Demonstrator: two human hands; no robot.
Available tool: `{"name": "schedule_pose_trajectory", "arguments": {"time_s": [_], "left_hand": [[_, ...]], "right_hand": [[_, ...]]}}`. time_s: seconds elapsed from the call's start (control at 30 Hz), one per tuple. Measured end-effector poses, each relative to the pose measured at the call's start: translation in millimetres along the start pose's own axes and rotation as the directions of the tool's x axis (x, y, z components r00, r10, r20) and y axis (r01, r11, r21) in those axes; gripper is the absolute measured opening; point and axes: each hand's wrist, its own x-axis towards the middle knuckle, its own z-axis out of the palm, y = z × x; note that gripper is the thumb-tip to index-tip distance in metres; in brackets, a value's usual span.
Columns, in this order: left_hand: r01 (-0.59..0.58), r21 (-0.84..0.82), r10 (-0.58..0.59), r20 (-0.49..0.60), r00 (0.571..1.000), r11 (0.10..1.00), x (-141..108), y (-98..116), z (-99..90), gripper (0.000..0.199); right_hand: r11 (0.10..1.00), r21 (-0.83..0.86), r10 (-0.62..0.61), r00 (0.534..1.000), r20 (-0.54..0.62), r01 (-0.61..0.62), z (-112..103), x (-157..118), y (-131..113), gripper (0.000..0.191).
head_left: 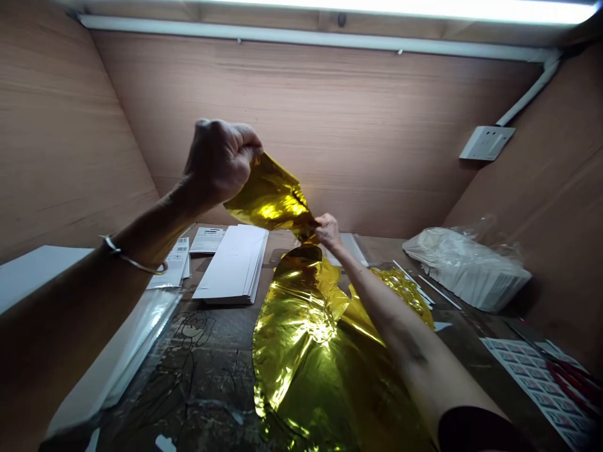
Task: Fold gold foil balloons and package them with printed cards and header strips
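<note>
A large sheet of shiny gold foil [301, 351] hangs and spreads over the dark table, its upper part gathered and stretched between both hands. My left hand [223, 154], raised at upper left, pinches one corner of the foil between thumb and fingers. Lower and to the right, my right hand [327, 230] is closed round the bunched, twisted part of the same foil. Below my right hand the foil fans out into a wide, creased piece. More crumpled gold foil [405, 290] lies behind my right forearm.
White card stack [233, 260] and printed labels [207, 240] stand behind; clear plastic sleeves [141, 333] at left. On the right are a plastic-wrapped white bundle [471, 270], a sticker sheet [532, 383] and red-handled scissors [572, 380]. A socket [487, 143] is on the wall.
</note>
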Motion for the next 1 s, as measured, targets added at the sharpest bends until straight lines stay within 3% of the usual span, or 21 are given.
{"name": "schedule_pose_trajectory", "arguments": {"time_s": [0.1,0.17,0.27,0.33,0.43,0.53,0.6,0.7,0.77,0.83,0.93,1.0], "left_hand": [[-0.111,-0.043,0.104,-0.139,0.985,0.993,-21,1,-9.8,0.025],[-0.219,-0.066,0.204,-0.178,0.963,0.974,-46,-1,-6.9,0.02],[-0.379,-0.15,0.362,-0.131,0.923,0.913,-94,-4,12.5,0.01],[-0.456,-0.271,0.463,-0.042,0.886,0.848,-131,-8,30.9,0.012],[-0.538,-0.363,0.601,0.08,0.795,0.761,-184,-18,58.0,0.023],[-0.618,-0.397,0.719,0.187,0.669,0.678,-222,-31,78.4,0.026],[-0.592,-0.404,0.714,0.322,0.622,0.698,-234,-35,85.9,0.025],[-0.5,-0.306,0.57,0.608,0.553,0.81,-229,-29,87.1,0.024],[-0.457,-0.187,0.431,0.738,0.519,0.87,-215,-14,84.7,0.023],[-0.407,-0.134,0.35,0.778,0.522,0.904,-200,11,85.3,0.023],[-0.318,-0.248,0.39,0.747,0.539,0.915,-191,57,101.0,0.04],[-0.289,-0.342,0.446,0.739,0.505,0.894,-196,87,120.8,0.053]], "right_hand": [[0.992,-0.121,-0.065,0.986,-0.156,0.046,-47,13,23,0.025],[0.971,-0.222,-0.144,0.961,-0.235,0.091,-84,7,42,0.025],[0.884,-0.435,-0.28,0.941,-0.193,0.174,-130,-26,65,0.023],[0.803,-0.542,-0.349,0.933,-0.092,0.247,-148,-62,74,0.023],[0.705,-0.588,-0.403,0.906,0.129,0.397,-154,-127,78,0.024],[0.669,-0.518,-0.394,0.845,0.36,0.533,-147,-186,77,0.023],[0.691,-0.469,-0.372,0.827,0.421,0.55,-141,-214,77,0.023],[0.738,-0.441,-0.326,0.842,0.43,0.511,-136,-236,77,0.021],[0.759,-0.436,-0.297,0.854,0.428,0.483,-135,-240,77,0.021],[0.772,-0.433,-0.276,0.859,0.431,0.465,-135,-241,76,0.021],[0.793,-0.422,-0.246,0.865,0.438,0.44,-134,-241,72,0.022],[0.821,-0.406,-0.221,0.879,0.423,0.402,-135,-240,70,0.027]]}}
